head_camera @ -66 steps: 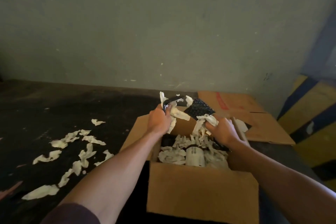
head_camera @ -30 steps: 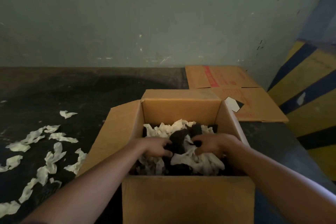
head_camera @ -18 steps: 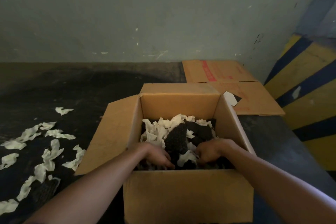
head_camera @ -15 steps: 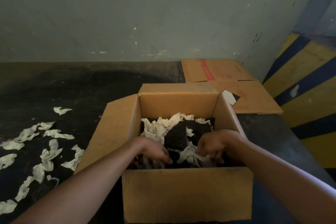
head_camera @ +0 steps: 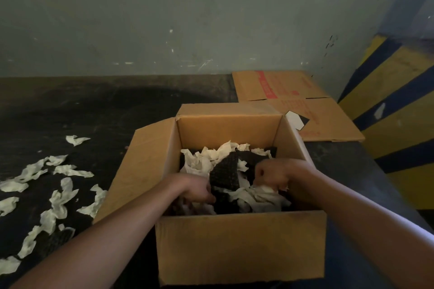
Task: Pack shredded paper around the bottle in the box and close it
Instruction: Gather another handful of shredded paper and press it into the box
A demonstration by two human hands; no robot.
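An open cardboard box (head_camera: pixel 242 241) stands in front of me with its flaps spread. It is filled with white shredded paper (head_camera: pixel 211 159) and dark textured pieces (head_camera: pixel 224 173). The bottle is hidden under the filling. My left hand (head_camera: pixel 196 189) reaches down into the left near side of the box, its fingers buried in the paper. My right hand (head_camera: pixel 274 175) sits a little above the filling on the right, fist closed on a clump of white paper.
Loose paper scraps (head_camera: pixel 58 192) lie scattered on the dark floor to the left. A flattened cardboard box (head_camera: pixel 293 101) lies behind on the right, against the grey wall. A yellow and blue striped barrier (head_camera: pixel 399 124) stands at the right.
Both hands came down from above the box into the filling, and the bottle became covered. In the last half second my right hand lifted slightly with a clump of paper.
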